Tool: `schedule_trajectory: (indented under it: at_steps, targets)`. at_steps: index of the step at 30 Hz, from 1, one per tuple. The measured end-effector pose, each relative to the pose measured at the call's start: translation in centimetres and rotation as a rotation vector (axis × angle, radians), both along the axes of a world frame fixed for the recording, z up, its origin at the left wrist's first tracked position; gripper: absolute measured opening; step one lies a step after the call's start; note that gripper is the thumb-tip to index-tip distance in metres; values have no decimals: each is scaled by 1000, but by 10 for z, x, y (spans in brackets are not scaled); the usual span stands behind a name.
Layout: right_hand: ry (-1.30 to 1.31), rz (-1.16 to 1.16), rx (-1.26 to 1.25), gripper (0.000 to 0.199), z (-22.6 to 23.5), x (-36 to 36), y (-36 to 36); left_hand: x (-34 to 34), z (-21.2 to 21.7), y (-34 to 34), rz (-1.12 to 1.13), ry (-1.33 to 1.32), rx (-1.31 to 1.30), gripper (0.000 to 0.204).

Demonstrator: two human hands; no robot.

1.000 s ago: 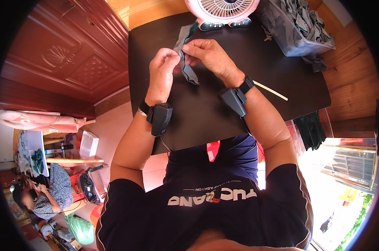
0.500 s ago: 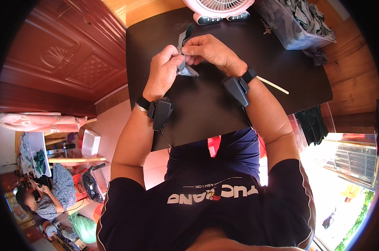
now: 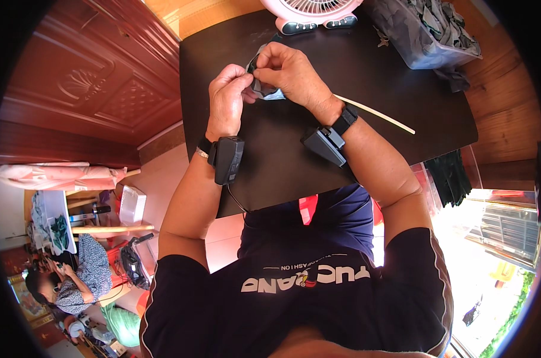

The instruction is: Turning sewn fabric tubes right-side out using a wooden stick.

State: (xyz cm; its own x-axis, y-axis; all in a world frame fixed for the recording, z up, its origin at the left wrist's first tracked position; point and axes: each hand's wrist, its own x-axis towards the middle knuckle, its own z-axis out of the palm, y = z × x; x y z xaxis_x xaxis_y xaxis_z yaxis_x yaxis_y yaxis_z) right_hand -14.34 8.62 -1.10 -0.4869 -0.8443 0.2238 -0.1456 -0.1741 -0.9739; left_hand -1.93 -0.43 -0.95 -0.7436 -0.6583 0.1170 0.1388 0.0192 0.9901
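A small piece of grey fabric (image 3: 260,89) with a dark part and a light-blue patch is held up between my hands, over the far left of the black table (image 3: 270,152). My left hand (image 3: 227,95) pinches its left side, thumb against fingers. From the right, my right hand (image 3: 293,74) grips its upper edge with thumb and fingertips. Both hands nearly meet at the cloth, and part of it is hidden behind the fingers. On the table beside my right wrist lies a thin pale stick (image 3: 384,116).
A pink fan (image 3: 312,9) stands at the table's far edge. To its right sits a clear plastic bin (image 3: 422,51) heaped with grey cloth pieces. Dark strips (image 3: 448,179) hang by the table's right edge. Off to the left, another person (image 3: 79,274) sits at a separate table.
My right hand has turned and shifted slightly right, and its fingers curl higher on the cloth. The fabric is more bunched between my hands. More of the pale stick shows.
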Motion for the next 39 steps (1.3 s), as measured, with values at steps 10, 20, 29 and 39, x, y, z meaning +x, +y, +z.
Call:
schedule_trajectory:
  at_steps: [10, 20, 29, 39]
  targets:
    - [326, -93, 134, 21, 12, 14, 4, 1, -5, -9, 69, -24, -186, 10]
    - [-386, 101, -73, 20, 5, 14, -1, 2, 3, 6, 274, -17, -814, 8]
    - [-463, 189, -108, 17, 20, 10, 6, 3, 2, 3, -60, 184, 211, 35]
    - [-275, 185, -135, 16, 20, 17, 7, 1, 1, -7, -173, 426, 275, 29]
